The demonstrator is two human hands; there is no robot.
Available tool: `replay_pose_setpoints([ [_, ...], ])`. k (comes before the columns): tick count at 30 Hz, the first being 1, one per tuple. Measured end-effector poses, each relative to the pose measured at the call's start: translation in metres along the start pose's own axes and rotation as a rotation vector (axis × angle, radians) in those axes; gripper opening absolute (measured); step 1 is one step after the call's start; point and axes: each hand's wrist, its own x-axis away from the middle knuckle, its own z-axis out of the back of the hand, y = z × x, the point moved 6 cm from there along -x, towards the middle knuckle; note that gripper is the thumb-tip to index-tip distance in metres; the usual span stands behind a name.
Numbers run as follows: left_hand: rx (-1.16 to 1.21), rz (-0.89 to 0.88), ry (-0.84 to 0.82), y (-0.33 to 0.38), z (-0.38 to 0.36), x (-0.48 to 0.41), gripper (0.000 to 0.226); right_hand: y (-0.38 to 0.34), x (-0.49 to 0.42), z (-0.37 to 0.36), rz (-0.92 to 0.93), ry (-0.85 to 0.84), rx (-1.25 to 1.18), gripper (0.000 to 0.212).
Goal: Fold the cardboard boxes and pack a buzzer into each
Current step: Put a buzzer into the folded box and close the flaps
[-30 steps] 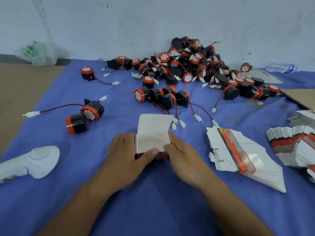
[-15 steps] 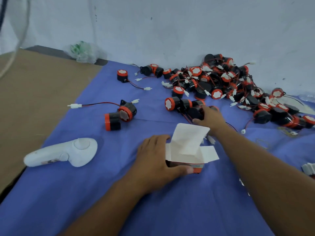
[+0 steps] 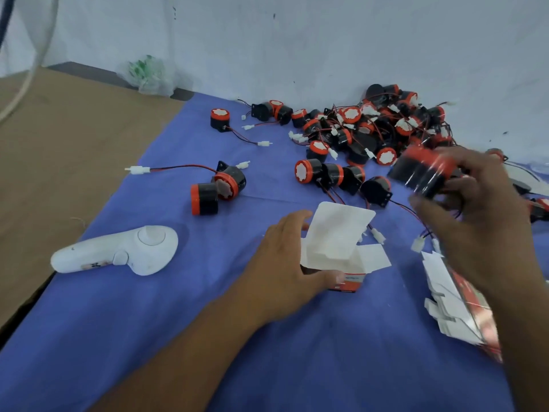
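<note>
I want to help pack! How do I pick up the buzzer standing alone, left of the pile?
I'd come from above and pinch the lone buzzer round its black body, below the orange rim. It stands face up, sides free; its wires trail right, so stay left.

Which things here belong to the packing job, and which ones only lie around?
Job: open box gripped by left hand; buzzer in right hand; buzzer pile; stack of flat boxes.
Lying about: white controller; plastic bag.

Blue cloth (image 3: 148, 337) — buzzers (image 3: 371, 129); box (image 3: 338, 236); flat cartons (image 3: 445, 298); controller (image 3: 118, 251).
</note>
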Motion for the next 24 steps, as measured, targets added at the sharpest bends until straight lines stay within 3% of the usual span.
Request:
replay_pose_setpoints([
  [2,0.036,0.034,-0.03,-0.008,-0.005,0.0,0.081,-0.018,0.02,-0.011,0.231,-0.101,0.136,0.044],
  [7,0.06,0.023,-0.056,-0.012,-0.009,-0.001,0.079,-0.031,0.057,-0.071,0.465,-0.317,0.369,0.032],
  [9,0.081,0.024,-0.039,-0.013,-0.007,-0.003,0.08,-0.024,0.059,-0.078,0.409,-0.404,0.406,0.041],
  [12,0.087,0.025,-0.039,-0.015,-0.006,-0.004,0.078,-0.014,0.058,-0.072,0.243,-0.543,0.278,0.057],
  [15,0.056,0.026,-0.023,-0.018,-0.007,-0.003,0.068,-0.009,0.065,-0.069,0.165,-0.692,0.11,0.041],
  [18,0.025,-0.015,-0.032,-0.017,-0.007,-0.003,0.058,-0.006,0.065,-0.069,0.168,-0.684,0.073,0.025],
  [24,-0.121,-0.226,-0.137,-0.002,-0.012,-0.003,0.041,-0.003,0.064,-0.067,0.184,-0.645,-0.016,0.029],
])
